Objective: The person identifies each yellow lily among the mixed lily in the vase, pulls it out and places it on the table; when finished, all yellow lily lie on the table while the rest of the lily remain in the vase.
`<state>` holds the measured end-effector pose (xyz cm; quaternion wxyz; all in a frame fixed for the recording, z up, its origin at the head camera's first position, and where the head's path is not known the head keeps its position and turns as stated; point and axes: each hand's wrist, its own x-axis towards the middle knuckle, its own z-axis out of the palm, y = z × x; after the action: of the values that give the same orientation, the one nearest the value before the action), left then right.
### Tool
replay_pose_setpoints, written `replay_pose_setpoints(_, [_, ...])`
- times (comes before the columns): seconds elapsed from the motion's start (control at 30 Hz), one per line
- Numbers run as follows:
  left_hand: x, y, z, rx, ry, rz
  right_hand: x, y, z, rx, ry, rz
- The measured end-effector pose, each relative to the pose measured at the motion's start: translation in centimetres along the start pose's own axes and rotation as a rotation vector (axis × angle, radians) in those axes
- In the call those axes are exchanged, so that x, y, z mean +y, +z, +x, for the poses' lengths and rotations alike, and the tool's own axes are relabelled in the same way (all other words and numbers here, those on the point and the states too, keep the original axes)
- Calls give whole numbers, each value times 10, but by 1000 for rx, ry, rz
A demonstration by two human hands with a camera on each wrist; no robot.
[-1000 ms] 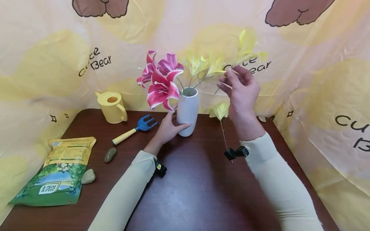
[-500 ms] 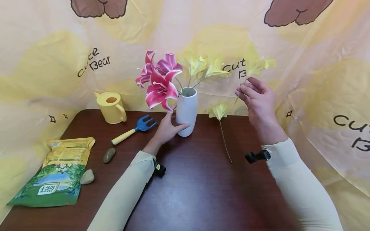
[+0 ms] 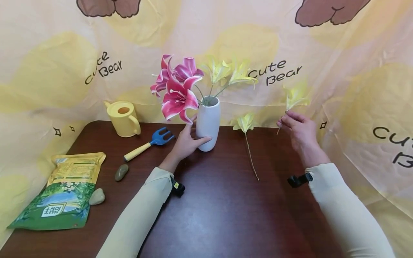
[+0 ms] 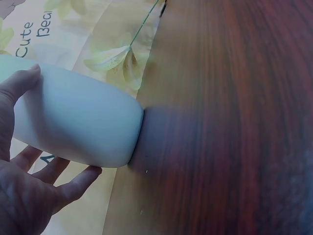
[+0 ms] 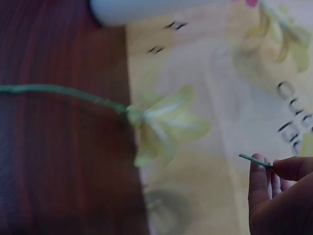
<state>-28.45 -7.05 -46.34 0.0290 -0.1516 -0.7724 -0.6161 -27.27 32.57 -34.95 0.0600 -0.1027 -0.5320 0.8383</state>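
Note:
My left hand point(image 3: 187, 143) grips a white vase point(image 3: 208, 125), thumb across its front and fingers around its far side. The vase stands upright on the table. Pink lilies point(image 3: 180, 100) lean left from its mouth, and two yellow lilies point(image 3: 219, 71) lean right. Off to the right, my right hand point(image 3: 303, 134) pinches the stem of another yellow lily point(image 3: 295, 98), bloom up. In the right wrist view, the short green stem end point(image 5: 255, 160) sticks out past thumb and fingers. One more yellow lily point(image 3: 244, 123) lies on the table between vase and right hand.
On the left are a yellow watering can point(image 3: 123, 118), a blue hand fork point(image 3: 150, 143), two pebbles point(image 3: 121, 172) and a green-yellow bag point(image 3: 61, 190). A printed cloth point(image 3: 258, 43) hangs along the back and sides of the dark wooden table point(image 3: 209, 215).
My right hand has moved right and down, away from the vase, carrying the yellow lily with it. My left hand stays on the vase.

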Motion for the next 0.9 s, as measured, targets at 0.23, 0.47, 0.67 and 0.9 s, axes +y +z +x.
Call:
replay_pose_setpoints(0.23, [-1, 0, 1, 7, 16, -13, 24, -24, 11, -87, 121, -155])
replay_pose_setpoints(0.47, [-2, 1, 1, 2, 23, -9, 49, -39, 22, -236, 224, -528])
replay_pose_setpoints(0.67, [0, 0, 0, 2, 17, 3, 69, -48, 33, -261, 295, -721])
replay_pose_setpoints(0.9, [-1, 0, 1, -1, 15, 10, 82, -44, 32, -249, 303, -865])
